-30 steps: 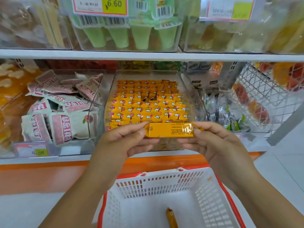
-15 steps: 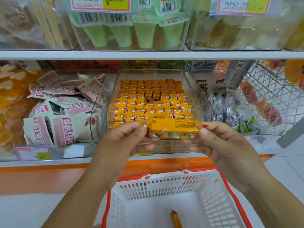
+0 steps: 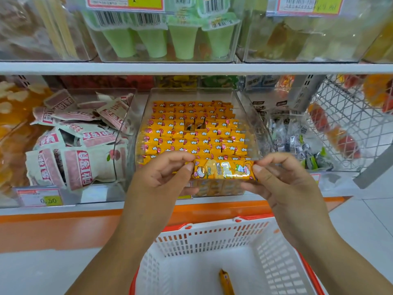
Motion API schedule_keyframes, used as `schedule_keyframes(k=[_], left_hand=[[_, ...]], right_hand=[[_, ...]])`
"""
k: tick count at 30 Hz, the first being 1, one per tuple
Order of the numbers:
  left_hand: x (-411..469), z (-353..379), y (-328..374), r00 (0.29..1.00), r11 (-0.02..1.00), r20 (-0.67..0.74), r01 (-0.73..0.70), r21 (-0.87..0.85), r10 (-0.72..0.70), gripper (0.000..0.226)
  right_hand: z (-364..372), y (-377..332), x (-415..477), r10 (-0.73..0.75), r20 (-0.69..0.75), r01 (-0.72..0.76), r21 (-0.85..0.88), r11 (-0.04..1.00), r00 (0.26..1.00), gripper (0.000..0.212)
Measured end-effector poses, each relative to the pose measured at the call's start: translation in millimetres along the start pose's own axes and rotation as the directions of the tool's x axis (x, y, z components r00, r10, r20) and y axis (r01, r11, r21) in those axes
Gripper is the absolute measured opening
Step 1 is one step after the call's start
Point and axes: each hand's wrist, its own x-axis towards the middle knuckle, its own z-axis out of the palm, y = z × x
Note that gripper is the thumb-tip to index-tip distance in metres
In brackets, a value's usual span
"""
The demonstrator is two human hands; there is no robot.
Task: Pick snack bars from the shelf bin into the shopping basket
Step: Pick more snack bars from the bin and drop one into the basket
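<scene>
Turned since a second ago, the snack bar [image 3: 223,170] now shows its printed face, pinched at each end between the fingers [image 3: 188,167] of the left hand [image 3: 161,177] and right hand [image 3: 282,182]. Behind the fingers sits the shelf bin [image 3: 248,116]; below, the shopping basket [image 3: 212,237]. Light, likely slippery foil: sealed ends seem the surest hold.

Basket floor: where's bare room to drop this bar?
Bare: the white basket's floor left, right and beyond the lone bar lying at its near side; the held bar fits there. Crowded: the shelf bin, packed with bars except a small gap mid-row.
</scene>
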Motion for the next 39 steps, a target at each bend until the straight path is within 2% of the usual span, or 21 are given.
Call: schedule_keyframes(k=[5, 7, 9, 11, 13, 17, 19, 23, 27, 29, 34, 39], left_hand=[[2.8, -0.9, -2.3, 0.999, 1.000, -0.031, 0.003, -0.015, -0.004, 0.022], [4.3, -1.6, -2.4, 0.999, 0.999, -0.034, 0.020, -0.041, -0.021, 0.022], [5.9, -4.1, -1.3, 0.998, 0.993, 0.009, 0.060, -0.103, -0.059, 0.015], [7.1, -6.9, 0.4, 0.993, 0.987, 0.075, 0.098, -0.128, -0.089, 0.028], [8.0, -8.3, 0.6, 0.992, 0.991, 0.082, 0.103, -0.083, -0.096, 0.032], [8.1, -8.7, -0.9, 0.991, 0.986, 0.068, 0.121, -0.113, -0.114, 0.021], [7.7, -8.0, -0.5, 0.989, 0.987, 0.087, 0.125, -0.102, -0.117, 0.016], [7.3, -11.4, 1.2, 0.986, 0.986, 0.105, 0.142, -0.086, -0.133, 0.020], [8.7, -16.9, 2.2, 0.980, 0.978, 0.149, 0.155, -0.137, -0.135, 0.032], [8.4, -14.9, 2.0, 0.983, 0.983, 0.126, 0.145, -0.113, -0.131, 0.026], [9.5, -10.2, -2.2, 0.987, 0.988, 0.081, 0.142, -0.062, -0.137, 0.007], [6.8, 0.8, -3.0, 0.981, 0.977, 0.098, 0.177, -0.115, -0.166, 0.012]], right_hand=[[1.2, 2.8, -1.3, 0.009, 0.004, -0.009, -0.061, 0.998, 1.000, 0.037], [0.3, 1.8, 0.6, 0.030, 0.015, -0.029, -0.059, 0.998, 0.999, 0.032], [-3.4, 1.9, 2.6, 0.052, 0.072, -0.050, -0.039, 0.998, 0.996, 0.013], [-6.7, 1.2, 3.9, 0.066, 0.121, -0.061, -0.045, 0.997, 0.990, 0.045], [-7.8, 2.1, 4.7, 0.057, 0.122, -0.051, -0.056, 0.997, 0.991, 0.058], [-5.3, 1.1, 5.7, 0.059, 0.089, -0.064, 0.057, 0.996, 0.994, 0.040], [-5.0, -0.9, 5.8, 0.087, 0.093, -0.098, 0.119, 0.988, 0.992, 0.038], [-6.2, -6.0, 6.0, 0.117, 0.132, -0.136, 0.143, 0.980, 0.984, 0.041], [-11.0, -11.5, 6.6, 0.124, 0.190, -0.152, 0.141, 0.978, 0.974, 0.053], [-11.6, -12.3, 7.5, 0.124, 0.171, -0.141, 0.094, 0.985, 0.977, 0.053], [-13.5, -6.4, 11.3, 0.030, 0.144, -0.022, -0.057, 0.998, 0.989, 0.040], [-6.1, -2.9, 7.8, 0.018, 0.157, -0.014, -0.023, 1.000, 0.987, 0.016]])
